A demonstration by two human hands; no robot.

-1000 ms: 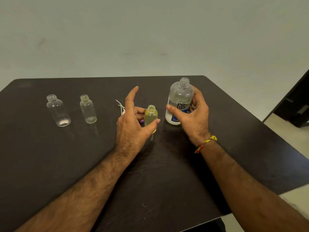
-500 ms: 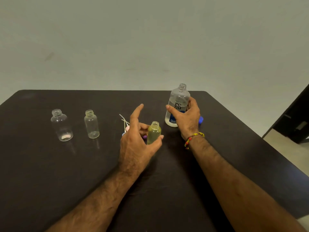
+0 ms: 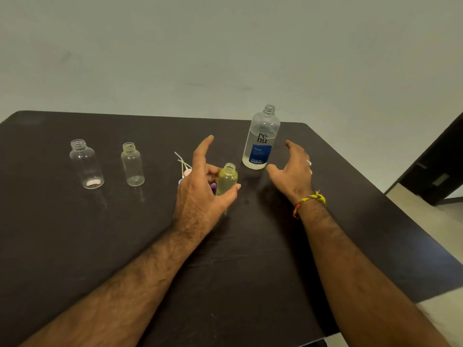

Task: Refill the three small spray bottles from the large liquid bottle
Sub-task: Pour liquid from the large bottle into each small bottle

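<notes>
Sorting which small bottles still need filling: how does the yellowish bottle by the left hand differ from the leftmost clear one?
The yellowish bottle is tinted and narrower; the leftmost clear bottle is colourless and wider. The left hand holds the yellowish one; the clear one stands alone. Both are upright and capless.

Both forearms were seen bare, with no sleeve reaching into view, and dark hair was visible along them. A braided thread bracelet in yellow, red and orange, knotted with a small yellow tuft, was worn on the right wrist. Rings were worn on the fingers of the right hand. The left hand was seen unadorned.
</notes>
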